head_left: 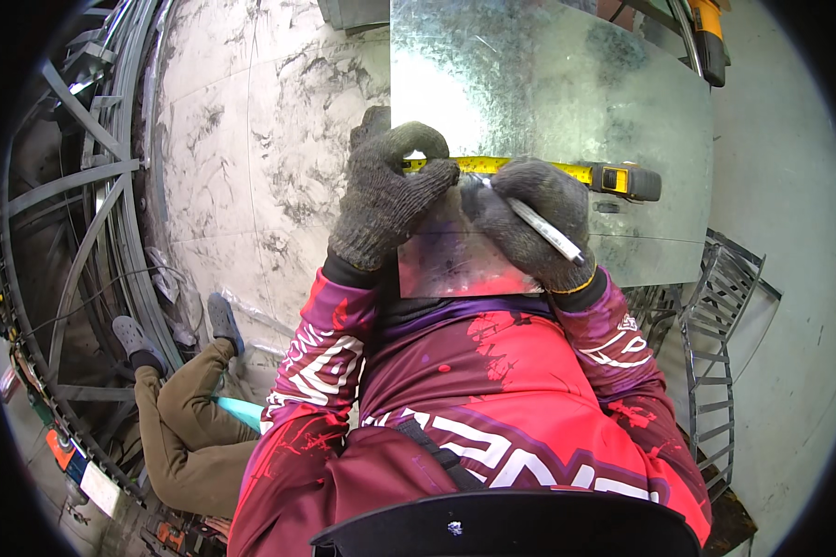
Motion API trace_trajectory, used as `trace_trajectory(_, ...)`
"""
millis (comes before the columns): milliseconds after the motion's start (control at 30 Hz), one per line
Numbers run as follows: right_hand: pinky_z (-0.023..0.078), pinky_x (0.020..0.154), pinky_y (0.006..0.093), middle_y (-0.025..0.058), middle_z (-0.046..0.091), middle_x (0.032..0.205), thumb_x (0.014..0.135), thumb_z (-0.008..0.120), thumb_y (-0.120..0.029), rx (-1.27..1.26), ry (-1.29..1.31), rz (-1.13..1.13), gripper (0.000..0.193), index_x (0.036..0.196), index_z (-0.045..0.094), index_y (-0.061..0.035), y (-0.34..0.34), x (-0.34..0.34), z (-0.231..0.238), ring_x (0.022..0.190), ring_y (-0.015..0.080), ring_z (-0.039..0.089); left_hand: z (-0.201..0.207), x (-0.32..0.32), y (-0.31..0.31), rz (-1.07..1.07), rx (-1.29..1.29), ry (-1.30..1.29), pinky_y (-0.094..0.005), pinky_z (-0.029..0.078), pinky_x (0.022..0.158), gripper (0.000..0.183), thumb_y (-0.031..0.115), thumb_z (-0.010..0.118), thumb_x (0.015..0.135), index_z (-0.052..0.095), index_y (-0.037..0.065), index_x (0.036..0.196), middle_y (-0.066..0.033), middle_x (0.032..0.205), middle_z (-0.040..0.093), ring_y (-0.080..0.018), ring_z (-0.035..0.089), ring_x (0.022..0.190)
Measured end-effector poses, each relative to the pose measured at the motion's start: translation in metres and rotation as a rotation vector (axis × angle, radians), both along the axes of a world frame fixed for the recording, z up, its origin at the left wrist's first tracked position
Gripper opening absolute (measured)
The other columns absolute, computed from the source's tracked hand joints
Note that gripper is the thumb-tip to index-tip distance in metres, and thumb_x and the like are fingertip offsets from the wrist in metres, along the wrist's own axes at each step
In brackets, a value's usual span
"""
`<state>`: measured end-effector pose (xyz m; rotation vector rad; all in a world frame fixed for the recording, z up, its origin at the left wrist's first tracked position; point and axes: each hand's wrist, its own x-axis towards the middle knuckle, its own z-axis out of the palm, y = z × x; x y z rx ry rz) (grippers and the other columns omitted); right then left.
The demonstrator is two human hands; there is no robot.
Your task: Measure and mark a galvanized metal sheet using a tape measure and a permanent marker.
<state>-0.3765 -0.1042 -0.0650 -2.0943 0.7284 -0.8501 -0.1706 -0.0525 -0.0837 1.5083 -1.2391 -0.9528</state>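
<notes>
A shiny galvanized metal sheet (pixel 641 121) lies in front of me, its near edge close to my body. Across it runs the yellow blade (pixel 478 165) of a tape measure, whose black-and-yellow case (pixel 632 181) rests on the sheet to the right. My left hand (pixel 381 200), in a dark grey knit glove, pinches the blade's left end at the sheet's left edge. My gloved right hand (pixel 539 213) lies against the blade nearer the case. A white marker pen (pixel 546 230) is held in its fingers, the tip side hidden.
Long metal profiles (pixel 125 223) lie stacked at the left. A person's brown-trousered legs (pixel 190 418) and grey clogs are at lower left, near several power tools (pixel 65 450). A ladder-like metal frame (pixel 711 362) stands at right; a yellow-and-black tool (pixel 708 42) is at top right.
</notes>
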Motion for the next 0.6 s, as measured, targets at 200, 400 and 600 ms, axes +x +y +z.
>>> trace_trajectory(200, 0.054, 0.101, 0.0439, 0.0144, 0.073, 0.113, 0.088, 0.075, -0.002, -0.581, -0.116, -0.449, 0.031, 0.117, 0.067, 0.0005, -0.018, -0.036, 0.027, 0.106, 0.0324, 0.069, -0.003, 0.006, 0.002, 0.004, 0.065, -0.058, -0.0377, 0.05, 0.078, 0.012, 0.014, 0.077, 0.079, 0.069, 0.009, 0.086, -0.0055, 0.084, 0.069, -0.0227, 0.062, 0.085)
trace_trajectory(400, 0.057, 0.09, 0.0368, 0.013, 0.07, 0.111, 0.088, 0.081, -0.007, -0.096, -0.248, -0.521, 0.048, 0.129, 0.06, 0.0005, -0.034, -0.074, -0.002, 0.109, 0.0241, 0.067, -0.001, 0.011, -0.011, -0.081, -0.122, -0.315, -0.0318, 0.051, 0.075, 0.008, 0.007, 0.072, 0.08, 0.065, 0.005, 0.082, -0.0036, 0.082, 0.065, -0.0153, 0.062, 0.083)
trace_trajectory(600, 0.057, 0.085, 0.0331, 0.0104, 0.07, 0.106, 0.081, 0.087, -0.007, -0.033, -0.3, -0.598, 0.048, 0.123, 0.063, -0.0025, -0.05, -0.085, -0.024, 0.096, 0.02, 0.068, 0.008, 0.017, -0.034, -0.12, -0.144, -0.467, -0.0386, 0.054, 0.082, 0.012, 0.011, 0.075, 0.082, 0.067, 0.006, 0.089, -0.0109, 0.094, 0.062, -0.0251, 0.066, 0.091)
